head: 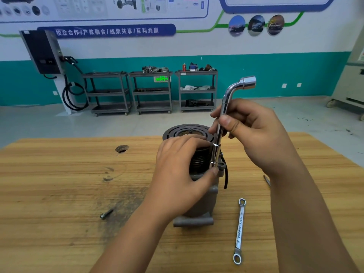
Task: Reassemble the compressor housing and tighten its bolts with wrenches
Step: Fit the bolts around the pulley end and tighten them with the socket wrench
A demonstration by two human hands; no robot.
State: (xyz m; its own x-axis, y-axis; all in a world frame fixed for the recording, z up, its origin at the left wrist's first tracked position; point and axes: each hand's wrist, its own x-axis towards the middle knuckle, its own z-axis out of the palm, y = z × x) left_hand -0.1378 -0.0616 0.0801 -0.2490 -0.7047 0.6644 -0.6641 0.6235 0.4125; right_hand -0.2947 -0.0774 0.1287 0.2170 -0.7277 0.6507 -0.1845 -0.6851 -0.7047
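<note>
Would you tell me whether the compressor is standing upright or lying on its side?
Upright. The compressor stands on end on the table, its clutch plate facing up, with the left hand around it.

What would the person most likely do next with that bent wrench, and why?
Probably twist the bent wrench to tighten: the right hand pinches its upright shaft, its lower end is set down against the compressor, and the left hand grips the compressor, apparently steadying it.

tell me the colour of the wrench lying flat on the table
The ring wrench is shiny silver, clearest in the head view.
</note>
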